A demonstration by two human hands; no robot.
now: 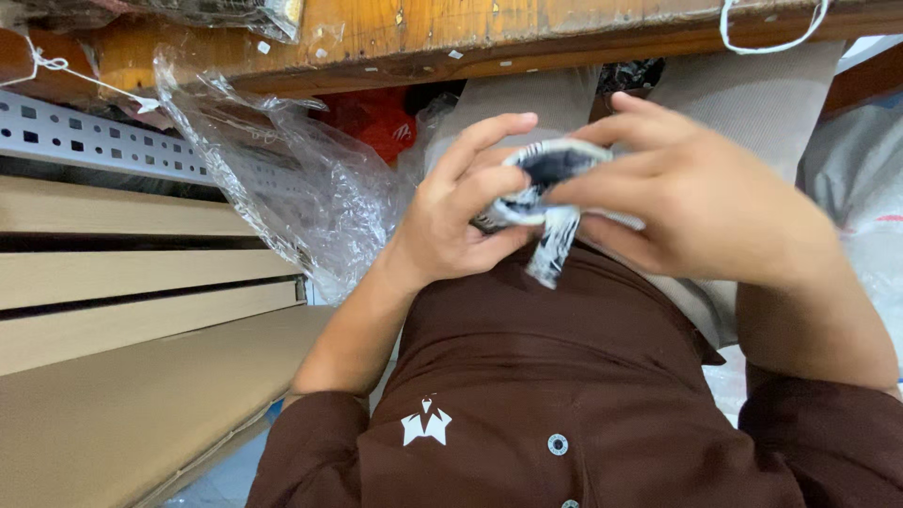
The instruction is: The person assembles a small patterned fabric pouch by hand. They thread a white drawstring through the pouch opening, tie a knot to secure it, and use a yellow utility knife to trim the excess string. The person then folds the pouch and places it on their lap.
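Note:
Both of my hands hold a small black-and-white patterned piece of cloth [550,212] in front of my brown shirt. My left hand [461,202] pinches its left side with fingers and thumb. From the right, my right hand [696,193] closes its fingers over the top of the cloth. A loose strip of the cloth hangs down between the two hands. How the cloth is folded is blurred.
A crumpled clear plastic bag [292,179] lies left of my hands. Flat cardboard boxes [122,376] are stacked at the left below a perforated metal rail [85,136]. A worn wooden tabletop edge [423,42] runs across the top. White sacks [861,188] sit at the right.

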